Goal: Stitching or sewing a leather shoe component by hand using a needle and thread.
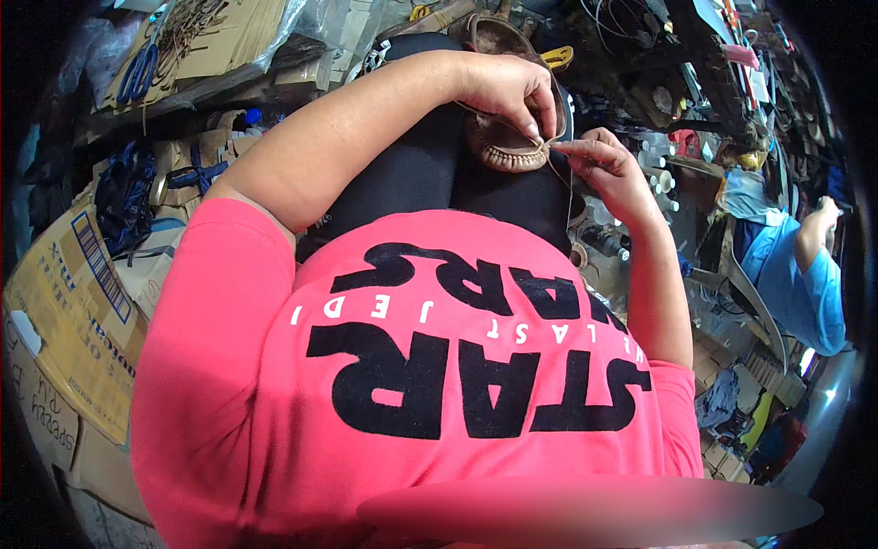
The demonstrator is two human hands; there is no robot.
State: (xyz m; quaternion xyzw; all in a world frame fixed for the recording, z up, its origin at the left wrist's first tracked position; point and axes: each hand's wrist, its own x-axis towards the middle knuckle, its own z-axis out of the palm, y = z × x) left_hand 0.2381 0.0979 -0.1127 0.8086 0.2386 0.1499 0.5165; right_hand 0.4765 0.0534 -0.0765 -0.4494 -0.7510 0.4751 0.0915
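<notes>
**Brown shoe upper steadied on the lap for hand stitching**

I see the brown leather shoe [506, 146] resting on the black-clad lap, close under the eyes, so the stitched rim faces up. The left hand [508, 91] presses down on it from above, its grip pinched together on the rim to stop it sliding. The right hand [599, 165] comes in just beside it, fingertips closed on a thin thread [554, 169] at the edge. Blue scissors [137, 71] lie well apart on cardboard.

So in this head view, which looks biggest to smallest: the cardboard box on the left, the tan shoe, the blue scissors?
1. Cardboard box, though nearness to the camera inflates it.
2. Tan shoe.
3. Blue scissors, which look close to the shoe.
</notes>
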